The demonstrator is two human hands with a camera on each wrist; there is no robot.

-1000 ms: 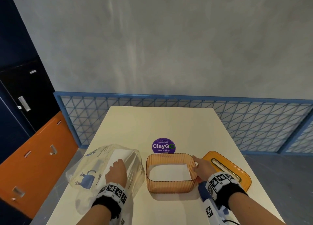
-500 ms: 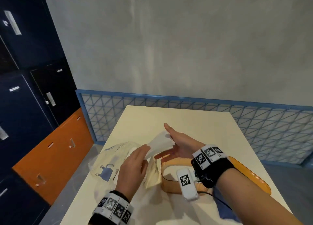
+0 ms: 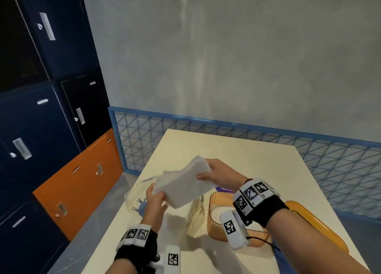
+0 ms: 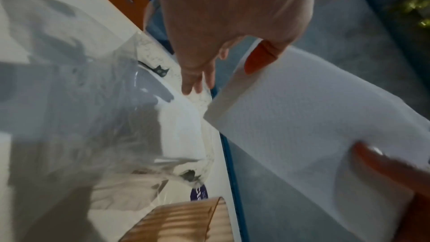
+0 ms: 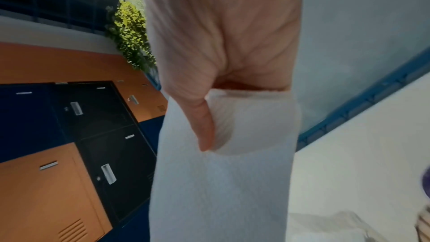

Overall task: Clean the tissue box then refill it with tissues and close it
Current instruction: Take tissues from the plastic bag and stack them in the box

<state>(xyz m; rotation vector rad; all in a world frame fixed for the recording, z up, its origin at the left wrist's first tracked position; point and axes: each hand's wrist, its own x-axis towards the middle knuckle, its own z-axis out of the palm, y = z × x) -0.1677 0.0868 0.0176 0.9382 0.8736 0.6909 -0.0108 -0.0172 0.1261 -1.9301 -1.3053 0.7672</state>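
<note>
A thick stack of white tissues [image 3: 185, 183] hangs tilted in the air above the table's left half. My left hand [image 3: 157, 193] pinches its near left corner, thumb [image 4: 259, 60] on top of the tissue stack [image 4: 314, 117]. My right hand [image 3: 206, 170] grips the far right end, thumb [image 5: 204, 126] pressed into the tissue stack [image 5: 221, 190]. The orange see-through tissue box [image 3: 212, 203] stands open on the table under my right wrist, something white in its bottom. Its orange lid [image 3: 321, 232] lies to the right of it.
A crumpled clear plastic bag [image 3: 138, 201] with a blue print lies on the cream table [image 3: 237, 150] left of the box. A purple round sticker [image 3: 224, 189] is behind the box. Lockers [image 3: 51, 129] stand at the left, and a blue mesh railing [image 3: 247, 133] runs behind the table.
My left hand has drawn the tissue stack out of the plastic bag and lifted it. My right hand left the box rim and took the stack's far end.
</note>
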